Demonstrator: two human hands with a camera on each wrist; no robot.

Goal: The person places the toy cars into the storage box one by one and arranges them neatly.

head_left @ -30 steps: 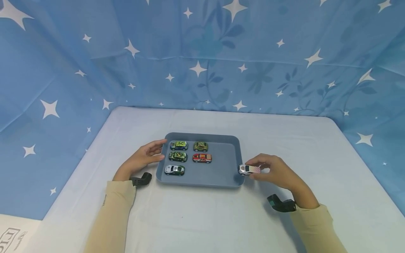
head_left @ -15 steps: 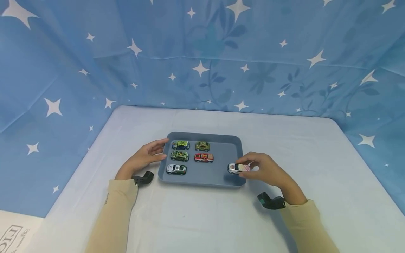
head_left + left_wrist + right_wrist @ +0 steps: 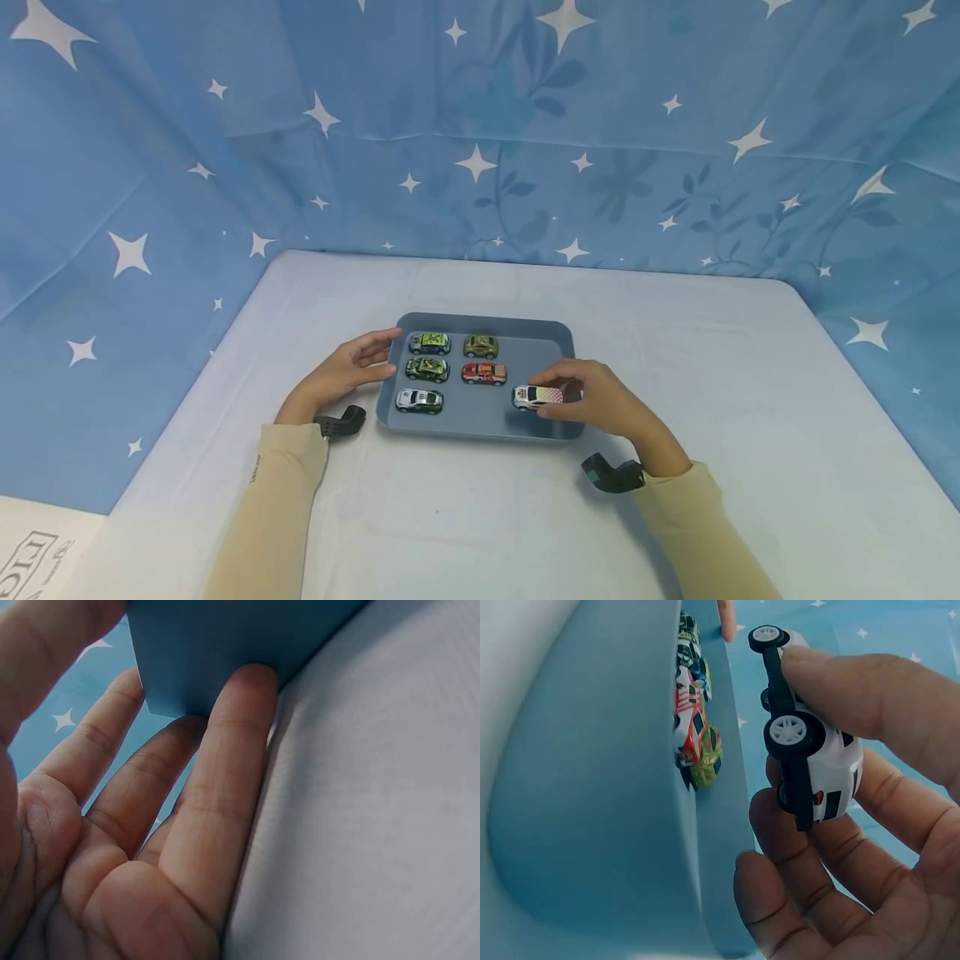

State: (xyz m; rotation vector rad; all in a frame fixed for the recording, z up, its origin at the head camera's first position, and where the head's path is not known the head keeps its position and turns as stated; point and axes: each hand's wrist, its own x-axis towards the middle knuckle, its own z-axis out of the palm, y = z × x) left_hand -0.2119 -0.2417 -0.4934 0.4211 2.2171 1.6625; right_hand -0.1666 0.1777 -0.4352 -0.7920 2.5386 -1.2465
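Observation:
My right hand (image 3: 596, 398) pinches a white toy car (image 3: 537, 397) with a pink-dotted roof between thumb and fingers, over the right half of a grey-blue tray (image 3: 465, 429). In the right wrist view the toy car (image 3: 817, 765) shows its wheels and dark underside, raised above the tray. My left hand (image 3: 343, 373) rests at the tray's left side, fingers extended. Its fingertips (image 3: 247, 686) touch the outer wall in the left wrist view. Inside the tray sit a red toy car (image 3: 483, 374), an olive one (image 3: 480, 347) and a white-and-green one (image 3: 419, 402).
Two more toy cars, a yellow-and-blue one (image 3: 430, 343) and a green camouflage one (image 3: 427, 369), stand in the tray's left column. A white cloth covers the table (image 3: 450, 517). Blue star-patterned fabric (image 3: 480, 125) hangs behind and at the sides.
My right hand has carried the white toy car leftward, from the tray's right rim to over its inside. The left hand has kept its place at the tray.

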